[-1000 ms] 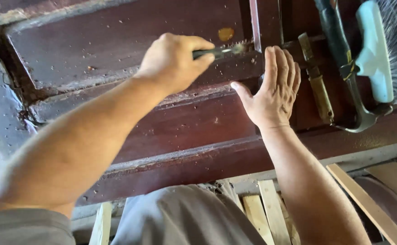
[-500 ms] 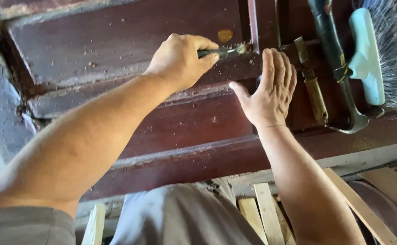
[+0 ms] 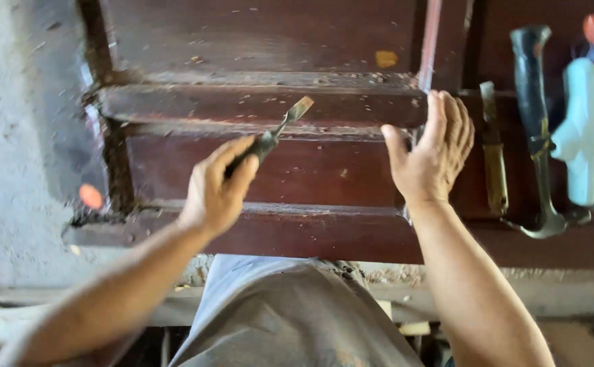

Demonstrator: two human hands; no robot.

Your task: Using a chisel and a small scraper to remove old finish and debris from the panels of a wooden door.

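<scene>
Left hand (image 3: 215, 194), fingers closed around a chisel (image 3: 276, 132) whose blade points at the door rail (image 3: 242, 102). Right hand (image 3: 433, 153), fingers open, flat on the rail's right end. Chips litter the rail; paint remains largely intact.
</scene>
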